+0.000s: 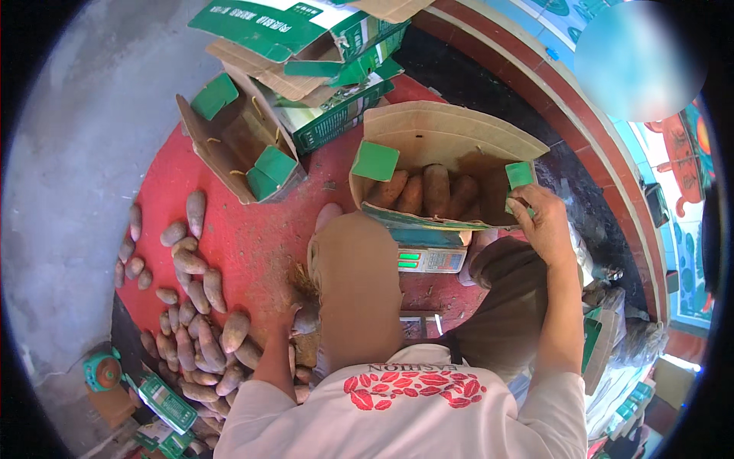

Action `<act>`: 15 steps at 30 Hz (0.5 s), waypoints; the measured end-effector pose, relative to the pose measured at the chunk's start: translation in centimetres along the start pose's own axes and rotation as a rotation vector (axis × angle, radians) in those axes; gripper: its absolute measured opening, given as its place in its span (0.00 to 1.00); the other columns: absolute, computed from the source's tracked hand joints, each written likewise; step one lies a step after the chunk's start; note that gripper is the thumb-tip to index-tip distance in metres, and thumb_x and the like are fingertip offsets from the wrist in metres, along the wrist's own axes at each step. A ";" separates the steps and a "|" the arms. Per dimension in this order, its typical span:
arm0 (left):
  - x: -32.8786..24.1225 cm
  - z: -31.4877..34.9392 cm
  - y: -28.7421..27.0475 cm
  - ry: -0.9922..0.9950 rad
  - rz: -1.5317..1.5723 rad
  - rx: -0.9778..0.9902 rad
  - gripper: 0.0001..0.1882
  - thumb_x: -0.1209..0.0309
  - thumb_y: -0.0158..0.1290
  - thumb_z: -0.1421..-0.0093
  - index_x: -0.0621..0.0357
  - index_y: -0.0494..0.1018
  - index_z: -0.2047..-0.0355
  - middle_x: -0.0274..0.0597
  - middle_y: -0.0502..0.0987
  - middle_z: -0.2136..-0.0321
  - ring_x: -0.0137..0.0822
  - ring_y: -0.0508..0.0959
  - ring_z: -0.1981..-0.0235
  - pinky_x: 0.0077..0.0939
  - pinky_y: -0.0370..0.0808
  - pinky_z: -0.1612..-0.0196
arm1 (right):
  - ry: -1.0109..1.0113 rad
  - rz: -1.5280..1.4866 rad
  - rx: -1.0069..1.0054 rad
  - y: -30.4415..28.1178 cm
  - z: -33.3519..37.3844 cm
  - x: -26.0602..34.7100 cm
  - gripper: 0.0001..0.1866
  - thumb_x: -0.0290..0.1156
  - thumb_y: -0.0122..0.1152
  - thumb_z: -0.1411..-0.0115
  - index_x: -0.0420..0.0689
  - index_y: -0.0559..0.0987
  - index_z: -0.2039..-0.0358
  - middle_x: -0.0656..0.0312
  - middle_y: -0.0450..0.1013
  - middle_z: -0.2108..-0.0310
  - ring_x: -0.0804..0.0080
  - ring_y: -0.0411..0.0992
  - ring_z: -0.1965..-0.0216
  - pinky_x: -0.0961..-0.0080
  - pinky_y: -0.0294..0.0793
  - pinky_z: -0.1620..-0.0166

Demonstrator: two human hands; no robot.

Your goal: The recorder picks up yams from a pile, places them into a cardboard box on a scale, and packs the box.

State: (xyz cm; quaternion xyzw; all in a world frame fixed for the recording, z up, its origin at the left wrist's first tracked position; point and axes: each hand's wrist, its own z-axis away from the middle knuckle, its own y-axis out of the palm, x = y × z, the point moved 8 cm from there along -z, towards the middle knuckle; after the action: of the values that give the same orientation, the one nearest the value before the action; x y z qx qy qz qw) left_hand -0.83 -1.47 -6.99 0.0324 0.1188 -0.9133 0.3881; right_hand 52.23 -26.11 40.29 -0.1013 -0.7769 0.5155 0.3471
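An upright cardboard box [451,122] with green end flaps stands in front of me, with several reddish-brown sweet potatoes [436,191] lying in it. At its right end, my right hand [544,222] pinches the near corner beside the green flap [519,174]. A digital scale [432,261] with lit green displays shows just under the box. Down by my left knee, my left hand [284,302] reaches to the floor beside a heap of loose sweet potatoes [206,344]. Its fingers are mostly hidden, and I cannot make out whether it holds anything.
Another opened box [241,141] lies to the left of the filled one. Flattened and folded green cartons [336,46] are stacked behind. A red mat [252,229] covers the floor. A tape roll [105,372] and a small green carton [168,404] sit at lower left.
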 end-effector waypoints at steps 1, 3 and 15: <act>-0.4 0.4 -0.1 0.006 -0.008 -0.008 0.39 0.53 0.59 0.53 0.60 0.62 0.44 0.47 0.69 0.50 0.47 0.71 0.53 0.43 0.70 0.52 | -0.007 -0.015 0.011 0.3 0.1 -0.1 0.06 0.27 0.62 0.50 0.39 0.76 0.72 0.53 0.74 0.73 0.54 0.73 0.71 0.65 0.71 0.68; -2.5 1.9 1.0 0.206 0.205 0.102 0.38 0.53 0.58 0.51 0.60 0.62 0.44 0.47 0.69 0.50 0.43 0.71 0.52 0.37 0.69 0.50 | -0.009 -0.015 0.005 0.1 0.4 -0.1 0.06 0.27 0.62 0.50 0.39 0.76 0.72 0.53 0.74 0.73 0.54 0.72 0.71 0.65 0.71 0.68; -23.0 26.8 -1.1 0.784 0.339 0.043 0.37 0.54 0.56 0.48 0.61 0.60 0.43 0.46 0.67 0.47 0.41 0.67 0.45 0.36 0.63 0.42 | -0.086 -0.057 0.029 -0.1 1.7 -0.5 0.07 0.31 0.59 0.47 0.40 0.76 0.73 0.54 0.72 0.74 0.53 0.72 0.70 0.63 0.70 0.67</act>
State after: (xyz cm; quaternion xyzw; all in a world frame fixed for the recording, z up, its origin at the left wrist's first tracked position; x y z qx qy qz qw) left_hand 15.23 8.89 22.68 0.4042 0.2311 -0.7576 0.4575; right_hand 51.56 -27.67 39.75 -0.0517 -0.7860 0.5207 0.3291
